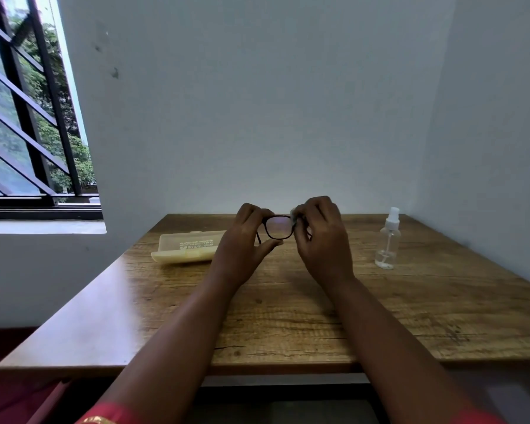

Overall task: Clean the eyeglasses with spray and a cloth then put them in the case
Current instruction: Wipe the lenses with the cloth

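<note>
Both hands hold glasses [276, 227] w/ cloth [293, 218] (above table [288, 316]).

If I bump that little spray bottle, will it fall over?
Probably, yes. The spray bottle stands tall and narrow on the table, so it likely tips easily. It looks nearly empty, with only a little liquid at the bottom, so it is probably light. Being round, it might roll afterwards.

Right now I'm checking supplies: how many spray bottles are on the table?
1. The spray bottle stands upright on the table, right of both hands, near the wall corner. None looks hidden.
</note>
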